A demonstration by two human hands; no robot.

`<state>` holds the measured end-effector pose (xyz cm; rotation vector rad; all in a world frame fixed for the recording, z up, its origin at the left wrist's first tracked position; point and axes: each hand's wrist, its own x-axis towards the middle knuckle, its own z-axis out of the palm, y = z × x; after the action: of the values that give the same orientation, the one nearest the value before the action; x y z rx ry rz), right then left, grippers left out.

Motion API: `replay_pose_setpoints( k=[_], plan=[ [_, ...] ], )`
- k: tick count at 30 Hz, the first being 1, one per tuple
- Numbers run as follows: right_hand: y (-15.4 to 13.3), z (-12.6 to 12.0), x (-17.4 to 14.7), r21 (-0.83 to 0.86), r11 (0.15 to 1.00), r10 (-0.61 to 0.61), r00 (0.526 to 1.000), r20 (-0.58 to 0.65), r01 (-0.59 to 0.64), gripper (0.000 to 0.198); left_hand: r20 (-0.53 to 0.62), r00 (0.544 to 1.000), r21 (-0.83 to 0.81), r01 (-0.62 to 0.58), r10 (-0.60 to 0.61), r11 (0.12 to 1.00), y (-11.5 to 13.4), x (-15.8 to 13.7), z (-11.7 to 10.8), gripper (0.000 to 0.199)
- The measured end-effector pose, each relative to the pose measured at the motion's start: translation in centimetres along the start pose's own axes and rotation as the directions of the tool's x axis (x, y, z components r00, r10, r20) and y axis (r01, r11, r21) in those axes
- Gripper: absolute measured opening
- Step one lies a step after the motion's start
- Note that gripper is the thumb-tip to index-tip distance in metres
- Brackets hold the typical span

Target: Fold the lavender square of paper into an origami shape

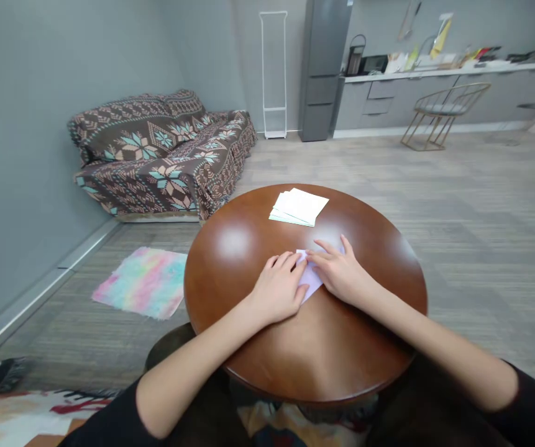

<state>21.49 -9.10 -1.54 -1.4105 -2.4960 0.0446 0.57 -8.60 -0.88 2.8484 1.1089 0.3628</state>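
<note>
A small lavender sheet of paper [311, 284] lies on the round brown table between my hands, partly hidden beneath them. My left hand [280, 288] rests palm down over its left side, fingers stretched forward and apart, thumb near the sheet's edge. At the upper part of the paper, my right hand [337, 272] presses thumb and forefinger together on it, while its other fingers are raised and spread. The two hands' fingertips almost meet at the sheet's top edge. Farther back on the table sits a loose stack of pale paper sheets [301, 206], fanned out a little.
The round table [230, 292] has a glossy top. Beyond it stand a sofa [155, 155] under a patterned cover, a grey fridge [325, 68], a kitchen counter [388, 77] and a wire-backed chair [448, 112]. A pastel fluffy rug [141, 282] lies left on the floor.
</note>
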Motion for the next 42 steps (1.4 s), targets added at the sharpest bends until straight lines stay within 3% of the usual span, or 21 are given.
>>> replay_pose_setpoints(
  k=[3, 9, 14, 17, 23, 26, 28, 30, 32, 35, 37, 39, 42],
  plan=[
    [-0.2, -0.6, 0.5, 0.035, 0.999, 0.019, 0.999, 0.028, -0.02, 0.043, 0.038, 0.999, -0.008, -0.012, 0.013, 1.0, -0.8, 0.4, -0.5, 0.062],
    [-1.0, 0.1, -0.8, 0.049, 0.998, 0.045, 0.998, 0.036, -0.046, 0.07, 0.088, 0.995, -0.034, -0.036, 0.039, 0.999, -1.4, 0.0, -1.0, 0.072],
    [1.2, 0.9, -1.4, -0.011, 0.988, 0.157, 0.987, -0.023, -0.157, 0.065, 0.11, 0.994, -0.033, -0.017, 0.021, 0.999, -1.3, 0.0, -0.9, 0.071],
    [3.9, 0.9, -1.5, -0.006, 0.956, 0.293, 0.954, -0.059, -0.294, 0.056, 0.123, 0.992, -0.022, -0.009, 0.012, 1.0, -1.2, 0.1, -1.0, 0.071],
    [8.9, 0.9, -1.2, 0.049, 0.893, 0.45, 0.887, -0.106, -0.447, 0.044, 0.127, 0.992, -0.007, -0.008, 0.009, 1.0, -1.0, 0.2, -1.2, 0.069],
    [9.9, 0.7, -1.1, 0.109, 0.872, 0.49, 0.854, -0.172, -0.478, 0.039, 0.122, 0.992, 0.003, -0.005, 0.004, 1.0, -0.8, 0.2, -1.3, 0.067],
    [9.7, 0.2, -1.2, 0.234, 0.851, 0.519, 0.82, -0.242, -0.47, 0.036, 0.107, 0.994, 0.017, 0.005, -0.007, 1.0, -0.5, 0.0, -1.5, 0.066],
    [8.8, -0.5, -1.6, 0.457, 0.776, 0.59, 0.756, -0.284, -0.435, 0.031, 0.084, 0.996, 0.032, 0.012, -0.015, 0.999, 0.3, -0.4, -2.0, 0.062],
    [7.5, -1.4, -2.0, 0.705, 0.593, 0.676, 0.716, -0.173, -0.39, 0.031, 0.067, 0.997, 0.044, 0.023, -0.026, 0.999, 1.3, -1.0, -2.5, 0.047],
    [5.0, -2.6, -2.4, 0.908, 0.246, 0.67, 0.737, 0.094, -0.339, 0.033, 0.063, 0.996, 0.063, 0.06, -0.064, 0.996, 3.0, -2.2, -3.0, 0.034],
    [3.4, -3.1, -2.4, 0.925, 0.108, 0.615, 0.756, 0.225, -0.363, 0.034, 0.07, 0.995, 0.057, 0.071, -0.074, 0.996, 3.8, -2.9, -3.0, 0.03],
    [2.3, -3.4, -2.0, 0.914, 0.047, 0.575, 0.759, 0.306, -0.404, 0.032, 0.07, 0.995, 0.019, 0.07, -0.071, 0.997, 4.2, -3.5, -2.7, 0.028],
    [1.6, -3.5, -1.3, 0.897, 0.031, 0.569, 0.745, 0.346, -0.441, 0.037, 0.049, 0.996, -0.036, 0.073, -0.071, 0.997, 4.2, -4.2, -2.3, 0.032]
  ],
)
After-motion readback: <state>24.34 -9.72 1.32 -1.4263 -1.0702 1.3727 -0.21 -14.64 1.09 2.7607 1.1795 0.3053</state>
